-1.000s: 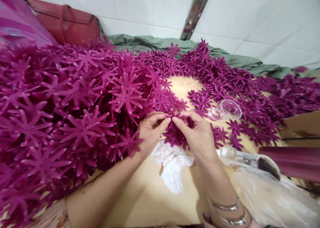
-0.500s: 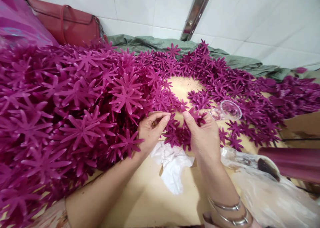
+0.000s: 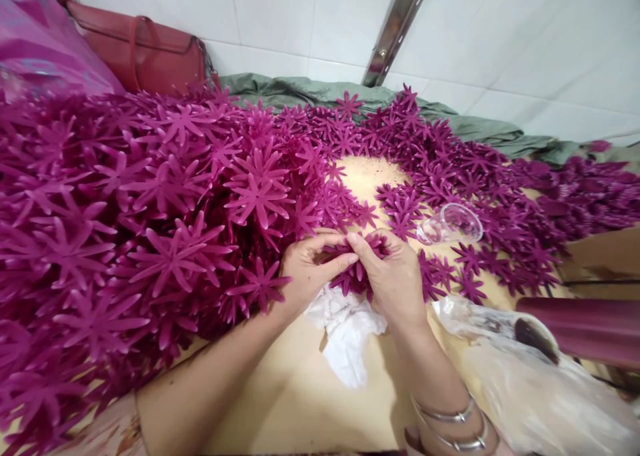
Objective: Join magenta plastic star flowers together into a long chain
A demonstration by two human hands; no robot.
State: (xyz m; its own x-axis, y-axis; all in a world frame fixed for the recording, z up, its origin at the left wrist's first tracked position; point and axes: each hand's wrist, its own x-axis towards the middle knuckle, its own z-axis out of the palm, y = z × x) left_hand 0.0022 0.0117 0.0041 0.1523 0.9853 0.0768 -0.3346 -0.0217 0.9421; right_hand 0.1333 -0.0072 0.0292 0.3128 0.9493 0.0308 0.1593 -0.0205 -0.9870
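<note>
Near the middle of the table, my left hand [image 3: 307, 269] is closed in a pinch, its thumb and finger tips meeting the tip of my right thumb. What sits in that pinch is too small and covered to make out. My right hand [image 3: 395, 276] grips a purple artificial flower [image 3: 376, 244] with narrow finger-like petals; part of it is hidden behind the thumb. More purple flowers [image 3: 353, 281] lie just under both hands. Left of my left hand rises a large heap of finished-looking purple flower stems [image 3: 170, 253]. A crumpled white tissue [image 3: 350, 343] lies below my hands.
Loose purple flowers [image 3: 445, 156] spread behind and right, around a clear plastic cup [image 3: 463, 223]. A clear plastic bag [image 3: 545, 389] and a dark red roll [image 3: 595, 329] lie at right. Green cloth [image 3: 300, 89], a red handbag [image 3: 145, 53] and a pink bag [image 3: 45, 43] border the wall.
My hands, apart before, have come together, with the right hand moving left and carrying its flower. Both sets of fingertips now meet.
</note>
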